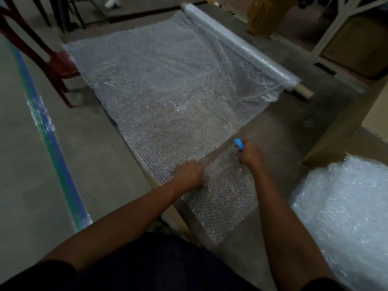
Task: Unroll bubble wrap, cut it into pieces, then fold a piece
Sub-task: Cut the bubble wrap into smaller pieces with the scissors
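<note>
A long sheet of bubble wrap (168, 85) lies unrolled across the table, running back to its roll (241, 47) on a cardboard core at the far right. A cut line runs slantwise across the sheet near me, and a smaller near part (222, 200) hangs toward the table's front. My left hand (190, 174) grips the bubble wrap at the cut's left end. My right hand (249, 153) holds a blue-handled cutter (239, 143) at the cut's right end, near the sheet's right edge.
A pile of bubble wrap (344, 211) lies at the lower right beside a cardboard box (327, 143). A red chair (50, 59) stands at the table's far left. A blue-green stripe (52, 143) runs along the floor on the left. White shelving (344, 30) stands at the back right.
</note>
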